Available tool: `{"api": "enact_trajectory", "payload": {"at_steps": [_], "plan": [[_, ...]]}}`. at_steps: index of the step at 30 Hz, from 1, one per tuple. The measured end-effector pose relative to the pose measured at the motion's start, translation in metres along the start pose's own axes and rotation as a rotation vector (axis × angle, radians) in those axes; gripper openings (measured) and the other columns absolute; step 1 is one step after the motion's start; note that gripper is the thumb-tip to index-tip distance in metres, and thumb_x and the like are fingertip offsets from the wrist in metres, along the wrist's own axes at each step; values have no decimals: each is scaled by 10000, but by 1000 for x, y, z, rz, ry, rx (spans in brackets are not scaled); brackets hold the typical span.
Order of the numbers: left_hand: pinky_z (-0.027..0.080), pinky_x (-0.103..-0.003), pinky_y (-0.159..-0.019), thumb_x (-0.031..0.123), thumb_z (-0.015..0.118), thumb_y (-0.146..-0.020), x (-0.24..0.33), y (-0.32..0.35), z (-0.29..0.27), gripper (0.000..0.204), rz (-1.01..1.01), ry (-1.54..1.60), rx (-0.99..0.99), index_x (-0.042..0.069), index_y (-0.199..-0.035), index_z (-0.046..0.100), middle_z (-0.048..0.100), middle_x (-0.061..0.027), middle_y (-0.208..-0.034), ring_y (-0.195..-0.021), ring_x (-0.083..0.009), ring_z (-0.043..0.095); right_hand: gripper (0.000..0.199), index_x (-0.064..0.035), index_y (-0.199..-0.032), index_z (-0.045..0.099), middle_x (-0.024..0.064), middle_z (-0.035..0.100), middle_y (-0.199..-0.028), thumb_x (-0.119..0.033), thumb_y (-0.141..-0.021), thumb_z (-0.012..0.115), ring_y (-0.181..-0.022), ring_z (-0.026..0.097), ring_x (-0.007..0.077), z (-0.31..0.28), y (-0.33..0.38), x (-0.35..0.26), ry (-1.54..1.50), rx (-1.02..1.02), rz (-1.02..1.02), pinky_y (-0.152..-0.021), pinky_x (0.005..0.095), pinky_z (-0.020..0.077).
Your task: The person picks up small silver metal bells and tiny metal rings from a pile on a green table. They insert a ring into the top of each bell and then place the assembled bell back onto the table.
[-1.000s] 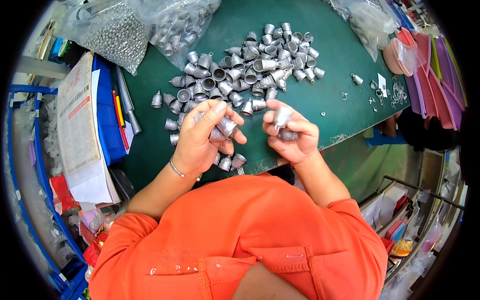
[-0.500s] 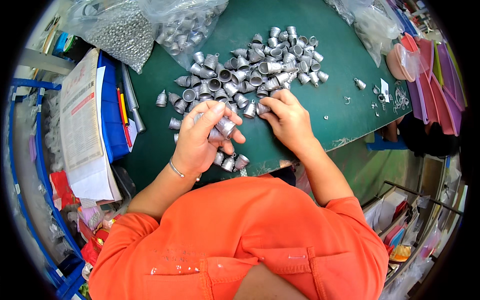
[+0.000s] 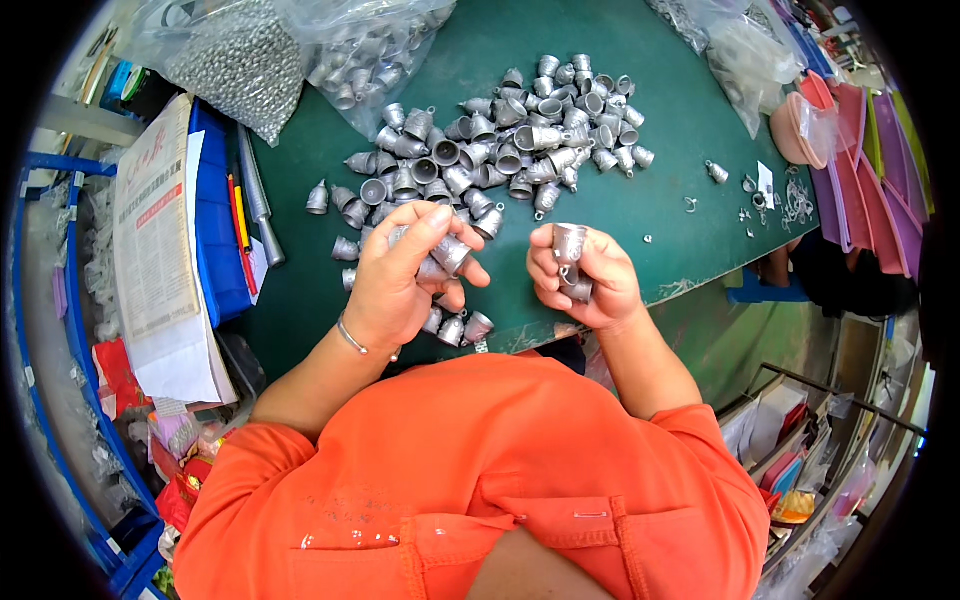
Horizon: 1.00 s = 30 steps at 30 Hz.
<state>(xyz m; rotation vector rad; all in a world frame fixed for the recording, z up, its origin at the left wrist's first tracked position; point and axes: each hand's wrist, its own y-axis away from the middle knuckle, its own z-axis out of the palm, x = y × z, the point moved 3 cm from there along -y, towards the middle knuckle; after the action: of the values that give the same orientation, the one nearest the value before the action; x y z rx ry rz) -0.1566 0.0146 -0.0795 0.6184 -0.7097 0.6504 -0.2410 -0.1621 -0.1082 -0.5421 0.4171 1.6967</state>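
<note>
My left hand is curled palm-up around several small grey metal bells. One bell's open mouth faces right between thumb and fingers. To its right, over the near part of the green table, my right hand grips two more bells; the upper one has its loop hanging down, and the lower one is partly covered by the fingers. A large heap of similar bells lies beyond both hands. Below my left hand, a few bells stand near the table edge.
Clear bags of small metal parts and of bells rest at the far left. A newspaper lies by a blue bin with pencils. Small rings, a pink tub and coloured trays are at right.
My right hand has drawn back from the heap's near edge toward me and turned over, lifting bells off the table. My left hand stays nearly still with its bells.
</note>
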Motion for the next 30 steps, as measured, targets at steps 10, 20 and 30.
{"api": "enact_trajectory", "payload": {"at_steps": [10,20,30], "plan": [[506,-241,-556,53,540,-855,19,6,26,89,1001,-838,-148,-11,-909,510,586,-136,-933,-758,-166,615,575,-7,-1135,521,133,592,-864,-491,-944,277,-711,586,232,22,-17,35,-347,217,307,-444,304,460],[411,-410,-847,180,785,-615,0,5,58,372,975,-1291,-467,73,-921,602,576,-72,-989,-858,-284,533,401,-98,-1168,494,75,572,-1075,-387,-974,294,-1029,550,204,26,-2,39,-431,252,185,-878,346,462],[457,-262,-693,8,656,-756,14,4,0,121,847,-954,-44,2,-862,599,593,-94,-945,-816,-181,574,467,-65,-1080,560,205,503,-1051,-465,-916,383,-815,502,291,-20,112,4,-388,210,-78,-457,262,434]]}}
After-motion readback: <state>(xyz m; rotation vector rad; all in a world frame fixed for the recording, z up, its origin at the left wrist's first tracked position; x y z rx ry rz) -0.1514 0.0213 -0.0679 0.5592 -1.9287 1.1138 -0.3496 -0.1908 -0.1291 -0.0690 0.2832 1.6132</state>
